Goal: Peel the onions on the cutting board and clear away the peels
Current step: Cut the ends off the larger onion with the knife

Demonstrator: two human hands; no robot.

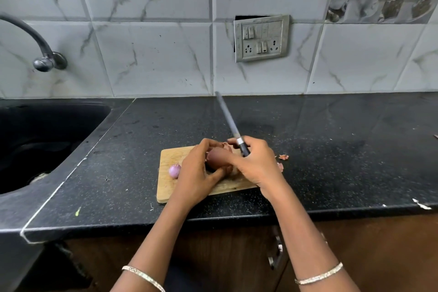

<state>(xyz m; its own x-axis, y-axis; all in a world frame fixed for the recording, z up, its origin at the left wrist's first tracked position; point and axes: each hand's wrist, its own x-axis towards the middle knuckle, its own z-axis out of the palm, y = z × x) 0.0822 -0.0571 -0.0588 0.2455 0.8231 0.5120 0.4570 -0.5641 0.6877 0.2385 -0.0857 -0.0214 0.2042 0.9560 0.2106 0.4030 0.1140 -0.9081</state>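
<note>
A wooden cutting board (167,185) lies on the black counter. Over its middle my left hand (196,173) grips a reddish-brown onion (216,157), fingers curled round it. My right hand (256,163) holds a knife (231,123) by its dark handle, blade pointing up and away toward the wall, and its thumb touches the same onion. A small peeled purple onion (174,170) rests on the board's left part, just beside my left hand. Loose peels (283,156) lie on the counter right of the board, and a peel scrap (226,145) shows between my hands.
A black sink (35,144) is sunk into the counter at the left, with a curved tap (45,59) on the tiled wall above it. A switch and socket plate (262,38) is on the wall behind. The counter's front edge (213,218) runs just below the board.
</note>
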